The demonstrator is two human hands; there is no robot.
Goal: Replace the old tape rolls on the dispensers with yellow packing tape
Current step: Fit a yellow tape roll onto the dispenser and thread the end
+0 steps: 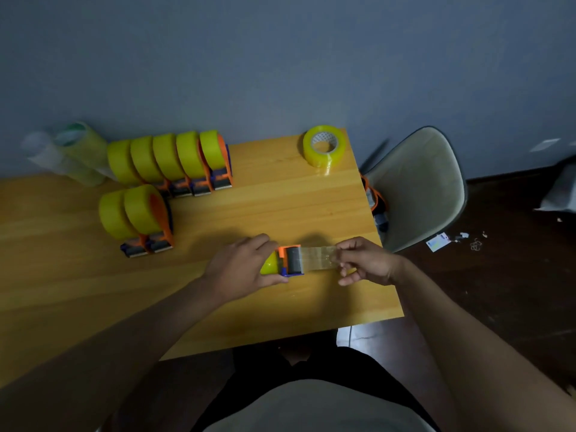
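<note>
Near the desk's (280, 325) front edge, the left hand (240, 269) grips the dispenser (288, 261) steady while the right hand (364, 261) pinches the tape strip (318, 258), drawing it taut through the cutter; a spare yellow roll (324, 146) waits at the far right corner

Left hand (240, 269) on dispenser (288, 261), right hand (366, 260) pinching tape strip (318, 258)

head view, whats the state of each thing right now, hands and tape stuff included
left hand: grips the dispenser on the table
right hand: pinches the tape end
dispenser: loaded with a yellow roll, on its side
tape strip: pulled out past the blade, taut between dispenser and fingers
loose yellow roll: lying flat, unmounted
back row of dispensers: loaded, upright
front pair of dispensers: loaded, upright
</note>
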